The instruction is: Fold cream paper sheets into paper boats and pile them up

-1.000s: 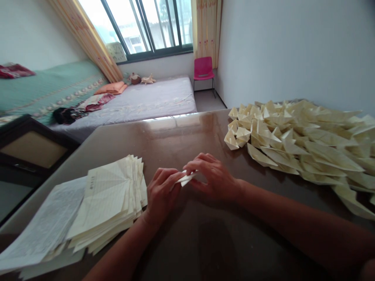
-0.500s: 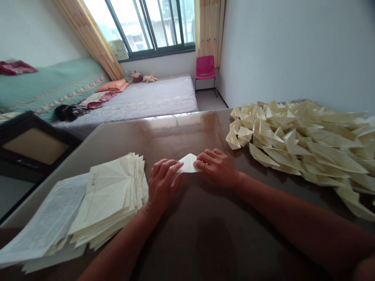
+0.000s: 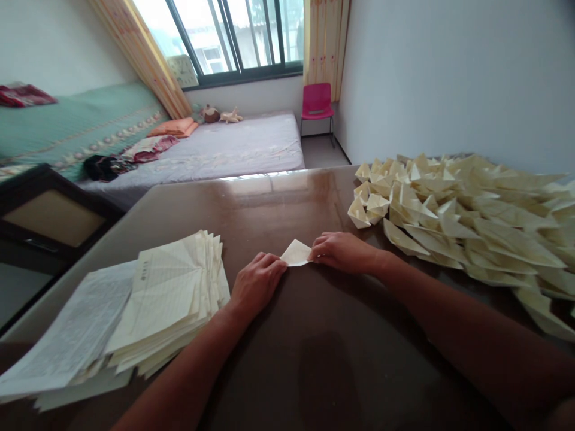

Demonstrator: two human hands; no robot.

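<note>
A small folded paper [image 3: 297, 254], cream and pointed at its far side, lies between my two hands at the middle of the brown table. My left hand [image 3: 259, 278] has its fingers pinched on the paper's left corner. At the opposite corner, my right hand [image 3: 340, 251] pinches the paper between thumb and fingers. Left of my left hand sits a stack of lined paper sheets [image 3: 166, 299], creased and uneven at the edges. On the right, beyond my right forearm, is a heap of folded paper boats [image 3: 467, 209].
The glossy brown table [image 3: 251, 209] carries all the paper. Greyish printed sheets [image 3: 74, 326] stick out from under the stack. Behind the table are a bed [image 3: 251, 140], a pink chair [image 3: 317, 102] and a window. A dark cabinet [image 3: 49, 215] stands at the left.
My fingers have shifted outward from the paper's face to its two lower corners, so more of it shows. The stack and the heap of boats stay as they were.
</note>
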